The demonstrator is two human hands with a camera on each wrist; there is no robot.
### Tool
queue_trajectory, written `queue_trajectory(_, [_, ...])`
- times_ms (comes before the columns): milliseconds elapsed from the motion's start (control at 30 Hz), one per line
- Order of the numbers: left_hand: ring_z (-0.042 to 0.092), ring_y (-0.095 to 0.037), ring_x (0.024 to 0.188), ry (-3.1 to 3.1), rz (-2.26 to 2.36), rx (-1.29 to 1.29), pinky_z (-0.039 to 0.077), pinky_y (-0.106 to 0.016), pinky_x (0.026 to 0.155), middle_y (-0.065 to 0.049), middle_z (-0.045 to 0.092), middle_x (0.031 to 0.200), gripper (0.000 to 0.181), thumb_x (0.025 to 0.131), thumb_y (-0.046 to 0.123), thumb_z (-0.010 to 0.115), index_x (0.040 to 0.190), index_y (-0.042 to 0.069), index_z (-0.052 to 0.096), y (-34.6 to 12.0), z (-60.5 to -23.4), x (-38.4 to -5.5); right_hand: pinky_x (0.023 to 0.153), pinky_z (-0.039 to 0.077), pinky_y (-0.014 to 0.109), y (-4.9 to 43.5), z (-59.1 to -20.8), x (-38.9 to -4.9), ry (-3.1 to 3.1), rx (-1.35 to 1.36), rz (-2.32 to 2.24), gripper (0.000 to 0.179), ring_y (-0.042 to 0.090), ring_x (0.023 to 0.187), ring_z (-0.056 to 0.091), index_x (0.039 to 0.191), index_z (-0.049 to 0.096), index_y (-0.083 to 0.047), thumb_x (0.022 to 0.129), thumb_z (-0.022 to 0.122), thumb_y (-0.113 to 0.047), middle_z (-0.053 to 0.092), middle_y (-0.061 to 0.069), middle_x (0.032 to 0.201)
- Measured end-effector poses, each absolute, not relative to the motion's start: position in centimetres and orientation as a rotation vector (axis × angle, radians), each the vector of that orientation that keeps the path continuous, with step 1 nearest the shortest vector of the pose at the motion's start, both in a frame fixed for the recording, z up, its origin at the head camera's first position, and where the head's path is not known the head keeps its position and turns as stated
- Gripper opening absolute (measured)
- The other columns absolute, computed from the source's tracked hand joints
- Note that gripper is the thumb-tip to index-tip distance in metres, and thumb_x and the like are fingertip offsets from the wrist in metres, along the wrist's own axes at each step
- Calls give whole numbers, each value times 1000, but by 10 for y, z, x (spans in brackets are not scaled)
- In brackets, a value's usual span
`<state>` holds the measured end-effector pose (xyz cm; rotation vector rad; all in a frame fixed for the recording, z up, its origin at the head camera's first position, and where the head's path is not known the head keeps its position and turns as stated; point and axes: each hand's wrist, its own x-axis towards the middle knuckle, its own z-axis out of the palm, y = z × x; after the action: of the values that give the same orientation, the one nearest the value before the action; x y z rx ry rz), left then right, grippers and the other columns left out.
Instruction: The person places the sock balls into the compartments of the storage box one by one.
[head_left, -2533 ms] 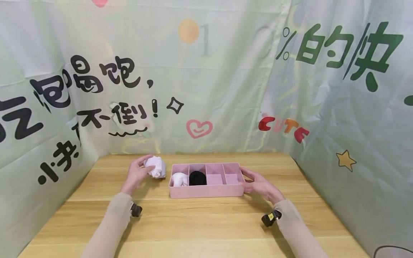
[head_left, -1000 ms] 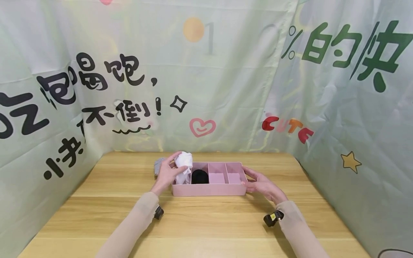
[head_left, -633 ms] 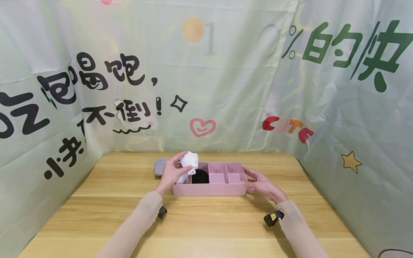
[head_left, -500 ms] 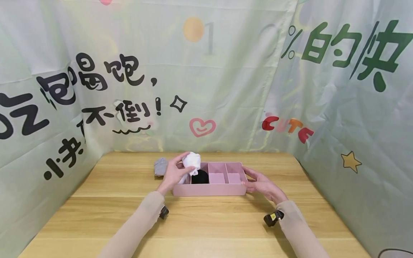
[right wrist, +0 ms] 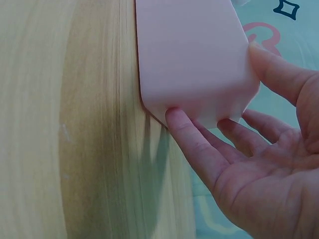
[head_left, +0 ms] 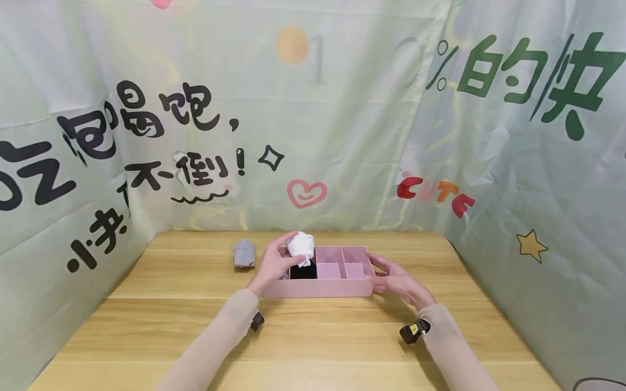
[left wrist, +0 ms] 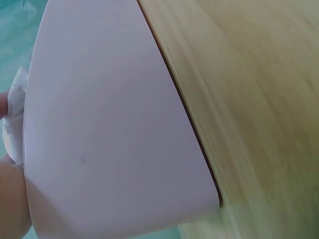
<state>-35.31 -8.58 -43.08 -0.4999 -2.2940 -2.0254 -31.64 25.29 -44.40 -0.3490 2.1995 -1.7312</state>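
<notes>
In the head view, my left hand (head_left: 275, 262) pinches a balled-up white cloth (head_left: 301, 247) between thumb and fingers. The cloth hangs over the second compartment of a long pink divided box (head_left: 318, 288), overlapping a black balled cloth (head_left: 303, 270) inside it. My left hand hides most of the first compartment. My right hand (head_left: 398, 279) touches the box's right end. In the right wrist view its thumb is at the upper edge, and fairly straight, spread fingers (right wrist: 197, 147) press the end wall. In the left wrist view the box's pink wall (left wrist: 109, 109) fills much of the picture.
A grey balled cloth (head_left: 244, 254) lies on the wooden table (head_left: 313, 336) left of the box. The two right compartments show bare pink floors. Printed fabric curtains (head_left: 352, 136) stand behind and at both sides.
My left hand has carried the white cloth rightward from the table's left side, over the first compartment to the second. The grey cloth now shows fully. My right hand stays at the box's end.
</notes>
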Motion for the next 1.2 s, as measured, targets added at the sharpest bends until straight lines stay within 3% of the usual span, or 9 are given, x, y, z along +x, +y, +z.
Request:
queue_trajectory(200, [71,-23,92,-2331,-1986,-582,60,-34,75,-22,70,110,66,79,5,80,139,15,55,-80,-434,-355,98,52,39,255,-446,-315,2195,-338,-1746,80,47,143,24,157,15,-6,94,64,-8,10,19,164])
queue_trajectory(433, [69,-21,92,-2356,-1983,-683,59,-44,79,-21,66,114,65,81,7,80,140,13,53,-73,-436,-355,101,49,43,256,-447,-313,2213,-319,-1741,79,47,144,23,157,16,-8,94,63,-9,10,17,164])
queue_trajectory(633, [67,-24,100,-2375,-1993,-717,59,-31,78,-20,64,120,67,81,4,78,141,13,51,-67,-436,-354,101,50,43,254,-448,-314,2199,-325,-1753,80,48,144,24,157,16,-8,94,64,-9,11,18,164])
queue_trajectory(767, [68,-23,97,-2391,-1943,-701,58,-30,78,-20,64,118,64,81,6,79,140,11,53,-64,-435,-353,101,49,43,255,-448,-314,2200,-315,-1757,79,47,144,23,157,17,-9,94,64,-7,11,17,164])
queue_trajectory(967, [66,-17,92,-2455,-1903,-651,58,-29,76,-11,65,118,61,81,14,81,136,19,58,-60,-434,-352,101,50,43,255,-447,-315,2206,-324,-1747,79,47,144,24,157,17,-9,94,63,-7,12,17,164])
queue_trajectory(1200, [64,-13,81,-2501,-1840,-714,55,-25,68,-9,65,100,59,80,14,80,135,14,58,-53,-435,-354,101,50,42,254,-446,-315,2208,-331,-1740,78,46,144,24,158,17,-10,95,62,-7,12,17,164])
